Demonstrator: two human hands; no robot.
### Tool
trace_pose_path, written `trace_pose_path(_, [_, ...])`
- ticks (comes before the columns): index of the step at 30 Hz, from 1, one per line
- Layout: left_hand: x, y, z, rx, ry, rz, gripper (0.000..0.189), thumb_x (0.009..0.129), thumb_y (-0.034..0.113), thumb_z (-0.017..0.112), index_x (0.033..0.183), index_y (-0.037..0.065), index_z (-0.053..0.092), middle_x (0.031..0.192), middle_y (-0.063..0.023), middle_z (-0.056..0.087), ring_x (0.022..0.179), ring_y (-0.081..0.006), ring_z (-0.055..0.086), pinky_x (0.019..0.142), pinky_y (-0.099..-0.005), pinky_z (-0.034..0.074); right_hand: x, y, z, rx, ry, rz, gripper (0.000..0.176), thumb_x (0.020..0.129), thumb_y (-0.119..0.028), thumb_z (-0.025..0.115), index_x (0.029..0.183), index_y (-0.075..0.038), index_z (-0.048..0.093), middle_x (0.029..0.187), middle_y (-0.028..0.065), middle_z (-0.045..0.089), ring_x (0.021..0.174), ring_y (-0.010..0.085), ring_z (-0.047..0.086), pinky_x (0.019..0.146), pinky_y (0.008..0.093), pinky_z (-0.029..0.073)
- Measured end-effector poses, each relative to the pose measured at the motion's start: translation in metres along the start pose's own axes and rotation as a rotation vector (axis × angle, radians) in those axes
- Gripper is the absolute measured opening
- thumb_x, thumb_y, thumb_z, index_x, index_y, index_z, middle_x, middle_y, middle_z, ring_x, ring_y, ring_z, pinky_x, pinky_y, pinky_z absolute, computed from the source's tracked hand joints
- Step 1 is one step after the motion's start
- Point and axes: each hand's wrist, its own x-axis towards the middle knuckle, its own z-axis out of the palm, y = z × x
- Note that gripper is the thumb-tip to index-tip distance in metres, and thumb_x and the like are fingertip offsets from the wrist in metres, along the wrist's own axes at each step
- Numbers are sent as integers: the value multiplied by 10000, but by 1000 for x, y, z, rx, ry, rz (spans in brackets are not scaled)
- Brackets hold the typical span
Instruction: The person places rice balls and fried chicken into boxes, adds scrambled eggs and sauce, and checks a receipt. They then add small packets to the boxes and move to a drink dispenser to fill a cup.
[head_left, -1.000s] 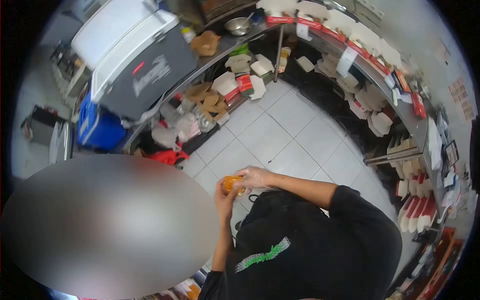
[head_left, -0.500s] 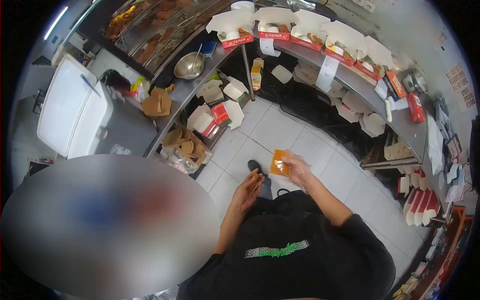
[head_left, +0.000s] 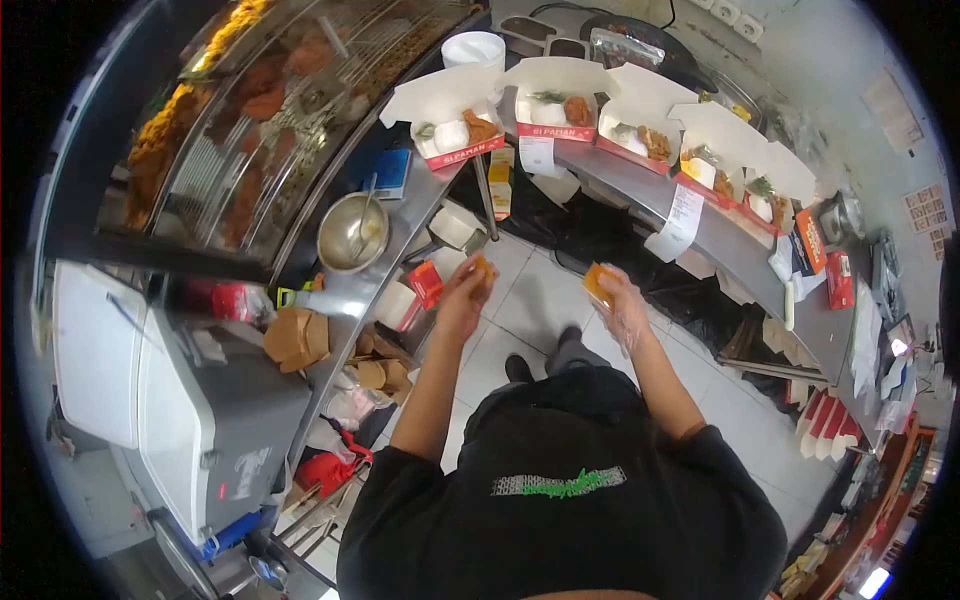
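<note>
My left hand point(head_left: 465, 298) is closed round a small orange packet point(head_left: 485, 270), out over the floor beside the left counter. In my right hand point(head_left: 622, 305), which has a clear plastic glove on it, is another orange packet point(head_left: 599, 284), gripped between thumb and fingers. The two hands are apart, in front of my body. Beyond them a row of open red and white boxes lines the counter, among them the leftmost box point(head_left: 460, 150) and its neighbour point(head_left: 552, 128), with white rounds and brown fried pieces inside.
A metal bowl point(head_left: 353, 232) with a spoon stands on the left counter point(head_left: 400, 235), near a brown carton point(head_left: 297, 338) and a white cooler point(head_left: 185, 420). A glass food case point(head_left: 290, 110) is at upper left. Paper slips point(head_left: 683, 215) hang off the curved counter's edge.
Both hands have moved forward and upward in the view, the left one now nearer the left counter. The view has shifted closer to the counters and boxes. The blurred area at lower left is gone.
</note>
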Motion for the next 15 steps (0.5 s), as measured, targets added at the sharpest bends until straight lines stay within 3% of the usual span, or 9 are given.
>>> trace_pose_path(1, [19, 6, 0, -34, 5, 3, 399, 922, 69, 502, 1306, -19, 440, 1161, -134, 548, 1102, -237, 554, 893, -245, 504, 19, -7, 4, -2, -10, 16, 461, 827, -113, 632, 1248, -65, 449, 1167, 101, 530, 1074, 225, 532, 877, 379, 483])
trace_pose_path(2, [32, 20, 14, -339, 61, -90, 350, 915, 63, 507, 1238, -66, 469, 1165, -162, 533, 1107, -275, 543, 925, -296, 502, 42, -18, 13, 16, -65, -7, 461, 828, -112, 631, 1249, -64, 449, 1168, 103, 529, 1074, 229, 533, 887, 379, 482])
trace_pose_path(4, [66, 36, 16, -299, 91, 24, 322, 909, 42, 496, 1205, -82, 468, 1167, -181, 523, 1109, -297, 536, 951, -333, 491, 91, -42, 32, 52, -184, -42, 462, 829, -108, 631, 1251, -60, 449, 1171, 105, 526, 1074, 235, 536, 907, 379, 478])
trace_pose_path(5, [84, 49, 18, -272, 98, 89, 308, 906, 31, 490, 1188, -90, 468, 1168, -191, 517, 1110, -308, 532, 964, -351, 486, 123, -54, 41, -76, -249, -182, 476, 826, -111, 641, 1255, -56, 444, 1177, 119, 518, 1102, 255, 528, 942, 403, 470])
trace_pose_path(6, [99, 64, 20, -265, 5, 103, 288, 889, -14, 469, 1162, -105, 446, 1181, -191, 506, 1112, -306, 525, 992, -378, 464, 140, -80, 63, 98, -253, -107, 467, 826, -79, 632, 1249, -33, 439, 1163, 129, 524, 1117, 267, 527, 950, 400, 472])
trace_pose_path(9, [170, 108, 24, -208, 150, 197, 361, 875, -34, 476, 1229, -85, 425, 1179, -175, 516, 1097, -293, 534, 997, -369, 456, 196, -145, 120, 194, -336, -211, 396, 830, -24, 604, 1200, -11, 463, 1134, 123, 546, 1088, 256, 542, 921, 350, 487])
trace_pose_path(12, [224, 140, 58, 149, 179, 454, 393, 863, -7, 530, 1247, -58, 462, 1160, -151, 544, 1070, -271, 555, 948, -321, 471, 270, -175, 146, 153, -294, -260, 377, 843, -58, 593, 1199, -32, 470, 1080, 109, 567, 1014, 236, 562, 824, 353, 499])
trace_pose_path(15, [277, 158, 60, 766, 390, 503, 394, 862, 25, 554, 1250, -24, 503, 1167, -158, 559, 1086, -254, 551, 913, -315, 468, 311, -155, 121, -197, -243, -310, 337, 855, -138, 600, 1171, -54, 518, 984, 58, 578, 870, 160, 557, 682, 276, 449])
